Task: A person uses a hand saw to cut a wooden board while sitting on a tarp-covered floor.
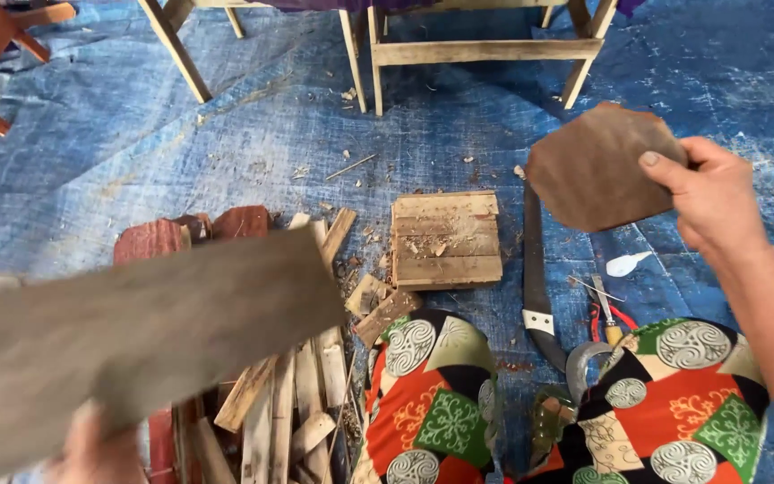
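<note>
Right hand (714, 202) is clamped on a brown, roughly hexagonal flat piece (597, 166), raised clear of the ground. Left hand (91, 448), blurred, grips a long grey plank (136, 336) from beneath. Hands well apart. Below: a blue tarpaulin (181, 134) bearing a small slatted board (446, 239), wood offcuts (293, 403), a sheathed machete (537, 282) and wooden chair legs (481, 54). No containers seen.

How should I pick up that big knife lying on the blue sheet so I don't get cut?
Grip the big knife by its dark handle, the end near the patterned knees, below the white band. Come from above on the handle side. The long blade points away toward the wooden bench, so fingers stay behind the edge. Better to let a grown-up do it.
</note>
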